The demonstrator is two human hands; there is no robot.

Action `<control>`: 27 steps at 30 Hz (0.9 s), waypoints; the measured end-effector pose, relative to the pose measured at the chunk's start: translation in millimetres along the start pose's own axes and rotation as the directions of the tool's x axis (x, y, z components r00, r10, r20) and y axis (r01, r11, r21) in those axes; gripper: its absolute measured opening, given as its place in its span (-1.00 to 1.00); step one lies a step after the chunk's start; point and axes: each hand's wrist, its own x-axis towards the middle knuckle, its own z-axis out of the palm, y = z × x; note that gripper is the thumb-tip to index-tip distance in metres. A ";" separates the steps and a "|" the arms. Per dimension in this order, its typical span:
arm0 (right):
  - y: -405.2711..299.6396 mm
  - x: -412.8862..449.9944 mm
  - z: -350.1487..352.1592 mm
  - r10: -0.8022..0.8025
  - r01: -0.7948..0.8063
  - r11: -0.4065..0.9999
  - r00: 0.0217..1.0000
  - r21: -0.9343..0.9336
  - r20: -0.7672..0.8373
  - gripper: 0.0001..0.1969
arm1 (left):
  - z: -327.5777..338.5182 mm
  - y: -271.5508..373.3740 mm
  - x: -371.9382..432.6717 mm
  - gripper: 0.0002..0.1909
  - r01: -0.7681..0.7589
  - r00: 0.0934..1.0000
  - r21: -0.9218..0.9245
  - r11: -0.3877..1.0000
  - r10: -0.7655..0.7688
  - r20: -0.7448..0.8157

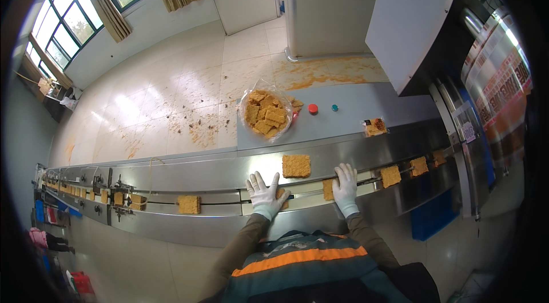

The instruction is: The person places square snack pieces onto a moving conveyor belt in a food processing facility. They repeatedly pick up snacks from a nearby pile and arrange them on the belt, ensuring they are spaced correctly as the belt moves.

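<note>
My left hand (264, 194), in a white glove, lies with spread fingers over a golden noodle-like cake (281, 197) on the conveyor track; the palm hides part of it. Further right, my right hand (345, 185), also gloved, rests against another cake (328, 189) and covers its right side. Whether either hand grips its cake, I cannot tell. A larger rectangular block (296, 166) sits on the steel ledge between and beyond my hands. To the left a cake (189, 204) lies on the track, and to the right are several more, the nearest one (390, 176) close to my right hand.
Beyond the conveyor (214, 210), a grey board holds a clear bag of broken cakes (266, 115), a red cap (313, 109), a teal cap (335, 108) and a wrapped cake (375, 127). A machine with printed film (499, 84) stands right. A blue crate (434, 216) is below; a person (47, 239) is far left.
</note>
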 end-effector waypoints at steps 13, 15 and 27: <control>3.5 -2.3 -0.9 -0.012 0.013 1.000 1.000 -0.003 0.021 -0.59 | 22.1 -49.5 -18.1 -0.31 0.160 0.958 0.015 0.987 -0.152 -0.242; 7.8 -4.6 3.9 -0.057 0.056 0.998 0.998 -0.024 -0.008 -0.56 | 20.5 -61.6 -11.1 -0.23 0.232 0.966 0.033 0.972 -0.227 -0.122; 18.6 -4.2 8.1 -0.007 0.009 1.000 0.992 -0.018 0.128 -0.56 | 19.8 -72.4 -14.8 -0.37 0.199 0.920 -0.047 0.979 -0.203 -0.335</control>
